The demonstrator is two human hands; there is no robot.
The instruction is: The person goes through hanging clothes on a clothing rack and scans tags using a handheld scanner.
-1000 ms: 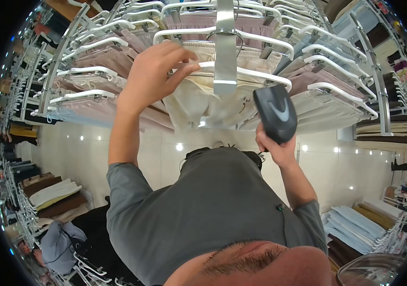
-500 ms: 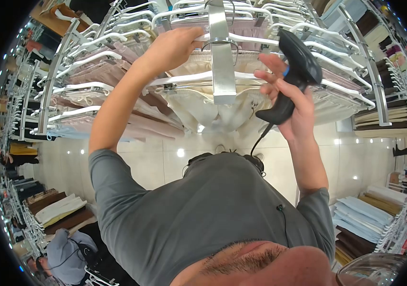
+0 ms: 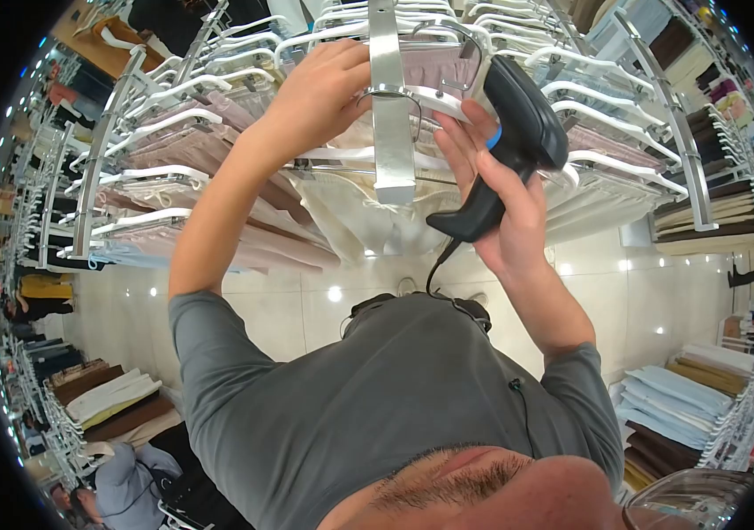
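Scanner (image 3: 525,119) in right hand (image 3: 515,212), nearer metal bar (image 3: 393,146), hanger (image 3: 436,98) now tilted

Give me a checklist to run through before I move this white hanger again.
1. Handheld scanner secure in the right hand: ok, handle against the palm.
2. Cable attached to the scanner: ok, it leaves the handle's lower end.
3. Right hand free of other items: not ok, it holds the scanner while its fingers reach the white hanger.
4. Left hand gripping the hanger: cannot tell, fingertips hidden.
5. Barcode readable: cannot tell, none legible.
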